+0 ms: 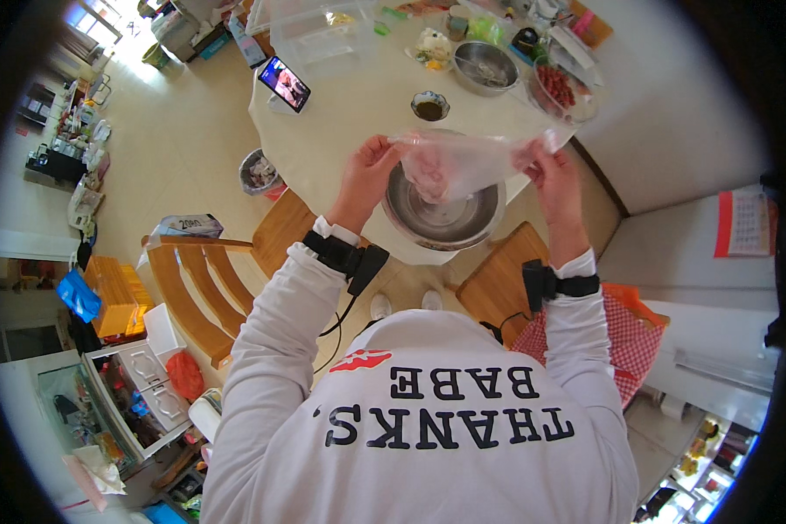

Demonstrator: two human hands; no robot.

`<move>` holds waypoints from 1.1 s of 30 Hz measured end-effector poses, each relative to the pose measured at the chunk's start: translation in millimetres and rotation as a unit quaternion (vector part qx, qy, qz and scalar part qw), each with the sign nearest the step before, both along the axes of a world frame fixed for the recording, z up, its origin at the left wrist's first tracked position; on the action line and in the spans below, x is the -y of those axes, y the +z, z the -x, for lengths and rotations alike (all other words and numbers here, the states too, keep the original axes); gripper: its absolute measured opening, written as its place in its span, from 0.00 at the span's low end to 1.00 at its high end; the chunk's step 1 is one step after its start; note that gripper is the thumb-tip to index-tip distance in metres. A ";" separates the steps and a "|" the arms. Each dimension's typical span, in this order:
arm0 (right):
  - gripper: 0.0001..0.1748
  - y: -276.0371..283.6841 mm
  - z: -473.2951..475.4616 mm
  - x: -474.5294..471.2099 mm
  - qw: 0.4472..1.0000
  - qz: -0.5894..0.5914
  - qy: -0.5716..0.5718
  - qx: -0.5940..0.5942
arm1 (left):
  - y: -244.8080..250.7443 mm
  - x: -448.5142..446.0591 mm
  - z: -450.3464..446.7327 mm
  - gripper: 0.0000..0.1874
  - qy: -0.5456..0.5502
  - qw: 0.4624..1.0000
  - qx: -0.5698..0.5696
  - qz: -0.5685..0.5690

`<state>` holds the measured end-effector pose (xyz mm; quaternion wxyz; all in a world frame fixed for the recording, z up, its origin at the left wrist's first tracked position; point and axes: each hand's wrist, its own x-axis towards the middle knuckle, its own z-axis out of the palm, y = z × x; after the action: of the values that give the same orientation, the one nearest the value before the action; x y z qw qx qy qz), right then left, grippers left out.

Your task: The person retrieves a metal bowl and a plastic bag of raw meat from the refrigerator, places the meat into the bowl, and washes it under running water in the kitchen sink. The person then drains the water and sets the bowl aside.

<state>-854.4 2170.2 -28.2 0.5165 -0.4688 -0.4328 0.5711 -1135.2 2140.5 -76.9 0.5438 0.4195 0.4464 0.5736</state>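
Observation:
A clear plastic bag (478,164) with pinkish raw meat (429,171) inside is stretched between my two hands. My left hand (373,160) pinches one upper corner. On the other side, my right hand (545,164) grips the bag's opposite corner, its fingers partly blurred behind the film. Below the bag a wide stainless steel bowl (442,229) stands at the near edge of the table; the bag hides its far rim. Just beyond the bag sits a small patterned dish (430,106) of dark liquid.
The covered table (340,124) also bears a propped phone (285,84), a metal bowl (486,68), a clear bowl of red food pieces (557,88) and a clear plastic box (321,33). Wooden chairs (200,275) flank me. A lined bin (260,171) stands left of the table.

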 end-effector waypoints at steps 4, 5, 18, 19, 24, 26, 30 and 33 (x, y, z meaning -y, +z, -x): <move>0.13 -66.2 -17.1 19.8 0.995 0.066 0.035 0.068 | -32.4 21.1 -4.1 0.07 -0.010 0.998 -0.042 0.047; 0.13 -79.5 -21.0 26.1 0.992 0.081 0.034 0.095 | -39.8 25.9 -2.6 0.06 -0.023 0.997 -0.041 0.060; 0.20 -112.8 -16.5 75.0 0.983 0.010 0.108 0.151 | -60.1 66.2 4.0 0.14 -0.054 0.968 -0.104 0.220; 0.20 -115.7 -15.3 76.5 0.985 0.006 0.098 0.139 | -64.5 66.9 4.4 0.14 -0.054 0.968 -0.126 0.211; 0.16 -131.1 -19.0 85.3 0.974 -0.017 0.063 0.215 | -89.3 73.6 9.3 0.12 -0.024 0.971 -0.159 0.177; 0.14 -134.7 -22.9 90.2 0.938 -0.083 0.051 0.332 | -95.4 77.3 11.5 0.10 -0.030 0.964 -0.169 0.202; 0.16 -137.4 -28.4 99.3 0.942 -0.072 0.057 0.324 | -100.5 83.8 10.5 0.10 -0.021 0.966 -0.152 0.206; 0.15 -138.0 -28.4 103.7 0.947 -0.065 0.051 0.312 | -102.3 86.3 8.7 0.10 -0.019 0.968 -0.138 0.207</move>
<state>-826.0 2066.5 -166.3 0.3553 -0.5659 -0.6321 0.3925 -1143.9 2054.2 -179.3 0.5628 0.3807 0.6183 0.3950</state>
